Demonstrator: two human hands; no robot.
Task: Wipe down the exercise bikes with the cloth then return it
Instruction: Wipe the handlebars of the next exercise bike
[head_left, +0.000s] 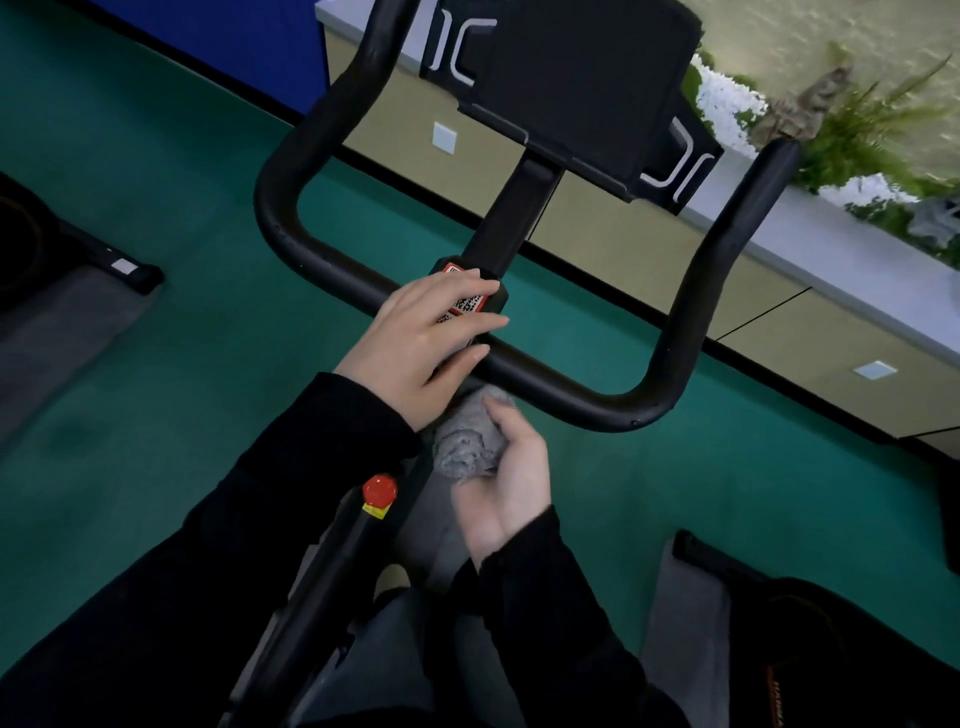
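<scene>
A black exercise bike fills the middle of the view, with a looped handlebar and a dark console on a stem. My left hand lies flat on the handlebar's centre clamp, over a red-edged sticker, fingers spread. Just below the bar, my right hand grips a bunched grey cloth, which is pressed against the bike's post under the handlebar. A red knob sits on the frame below my left sleeve.
The floor is green carpet. Other bikes stand on grey mats at the left and lower right. A beige low wall with a ledge of plants runs behind the handlebar.
</scene>
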